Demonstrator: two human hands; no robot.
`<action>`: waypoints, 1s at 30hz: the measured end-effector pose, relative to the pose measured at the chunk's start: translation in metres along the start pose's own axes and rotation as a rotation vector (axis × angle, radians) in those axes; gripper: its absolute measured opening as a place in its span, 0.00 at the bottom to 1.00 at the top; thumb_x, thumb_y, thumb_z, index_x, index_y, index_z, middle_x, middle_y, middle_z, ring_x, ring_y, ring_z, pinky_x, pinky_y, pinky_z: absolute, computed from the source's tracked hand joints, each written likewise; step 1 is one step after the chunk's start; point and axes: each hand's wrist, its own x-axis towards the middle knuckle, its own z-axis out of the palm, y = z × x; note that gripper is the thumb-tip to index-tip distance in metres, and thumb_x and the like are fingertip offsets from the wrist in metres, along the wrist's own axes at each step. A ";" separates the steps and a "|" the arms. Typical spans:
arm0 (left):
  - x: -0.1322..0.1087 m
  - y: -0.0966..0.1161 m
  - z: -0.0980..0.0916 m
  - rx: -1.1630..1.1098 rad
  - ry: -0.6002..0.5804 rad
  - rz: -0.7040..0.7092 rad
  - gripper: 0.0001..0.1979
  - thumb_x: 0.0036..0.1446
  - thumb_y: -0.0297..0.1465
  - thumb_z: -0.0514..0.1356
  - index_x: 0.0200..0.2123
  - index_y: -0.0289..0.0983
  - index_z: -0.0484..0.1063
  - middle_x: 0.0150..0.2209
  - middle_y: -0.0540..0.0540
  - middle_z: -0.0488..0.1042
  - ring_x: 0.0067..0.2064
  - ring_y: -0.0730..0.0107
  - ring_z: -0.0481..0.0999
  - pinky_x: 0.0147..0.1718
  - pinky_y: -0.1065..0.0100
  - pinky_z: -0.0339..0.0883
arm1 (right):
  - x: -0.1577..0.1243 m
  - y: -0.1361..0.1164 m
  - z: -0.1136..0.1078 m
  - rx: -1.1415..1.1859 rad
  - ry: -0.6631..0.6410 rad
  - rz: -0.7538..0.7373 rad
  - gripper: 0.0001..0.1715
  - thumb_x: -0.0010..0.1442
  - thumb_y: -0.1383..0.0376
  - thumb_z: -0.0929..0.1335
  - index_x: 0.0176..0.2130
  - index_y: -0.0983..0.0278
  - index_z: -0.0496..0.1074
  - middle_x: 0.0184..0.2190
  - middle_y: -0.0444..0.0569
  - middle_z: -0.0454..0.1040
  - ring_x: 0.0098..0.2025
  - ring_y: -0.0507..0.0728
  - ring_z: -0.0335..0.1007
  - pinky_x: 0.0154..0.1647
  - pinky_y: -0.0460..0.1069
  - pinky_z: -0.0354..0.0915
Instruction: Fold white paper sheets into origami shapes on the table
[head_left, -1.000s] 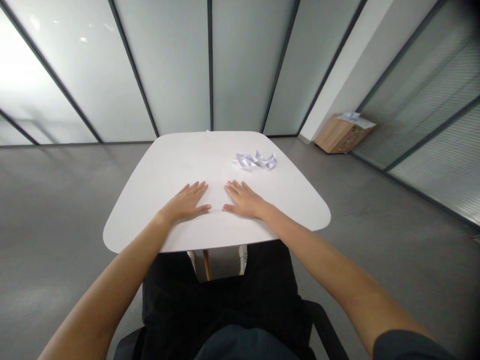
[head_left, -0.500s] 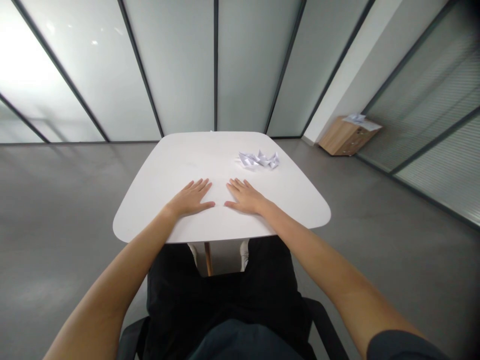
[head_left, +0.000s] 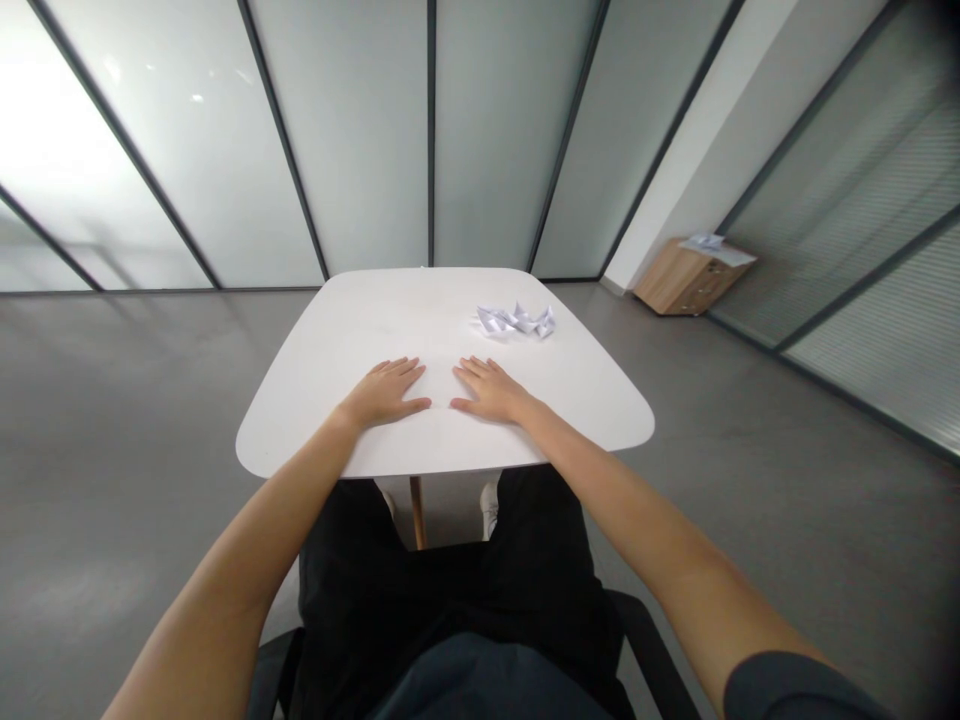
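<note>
Both palms rest face down on a white table point(head_left: 360, 320) with rounded corners. My left hand point(head_left: 386, 390) lies flat with its fingers stretched out and its thumb pointing right. Opposite it, my right hand point(head_left: 487, 390) is flat too, fingers apart and thumb pointing left. A small gap separates the two thumbs. Beyond my right hand, towards the back right, lies crumpled or folded white paper point(head_left: 516, 321), which neither hand touches. Whether it is one sheet or several pieces, I cannot tell.
A wooden drawer cabinet point(head_left: 690, 280) with papers point(head_left: 712, 246) on top stands by the right wall. Frosted glass panels point(head_left: 375, 140) run behind the table. Chair armrests point(head_left: 645, 640) flank my legs, and a wooden table leg point(head_left: 418, 512) shows below.
The view has shifted slightly, so the table's near edge appears a little higher. Both hands stay flat in the same place, and the paper has not moved on the table.
</note>
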 end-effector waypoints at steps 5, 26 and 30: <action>0.001 -0.001 -0.011 -0.024 0.153 -0.176 0.26 0.70 0.48 0.48 0.44 0.41 0.82 0.47 0.40 0.84 0.48 0.55 0.81 0.46 0.59 0.67 | -0.004 0.001 -0.006 0.038 0.272 0.155 0.25 0.72 0.56 0.59 0.39 0.64 0.80 0.38 0.55 0.82 0.42 0.60 0.75 0.47 0.52 0.62; -0.016 0.031 -0.028 -0.016 -0.019 -0.064 0.21 0.66 0.40 0.50 0.23 0.41 0.72 0.25 0.44 0.76 0.28 0.63 0.71 0.32 0.62 0.57 | -0.021 -0.011 -0.023 0.098 0.182 0.084 0.16 0.59 0.63 0.64 0.21 0.62 0.65 0.21 0.45 0.71 0.26 0.53 0.57 0.33 0.50 0.49; -0.090 0.066 -0.035 -0.165 -0.029 0.000 0.22 0.70 0.44 0.50 0.26 0.42 0.71 0.26 0.46 0.76 0.28 0.65 0.72 0.32 0.63 0.61 | -0.053 -0.041 -0.025 0.251 0.204 -0.149 0.19 0.61 0.63 0.62 0.20 0.60 0.55 0.19 0.42 0.63 0.24 0.52 0.54 0.32 0.50 0.50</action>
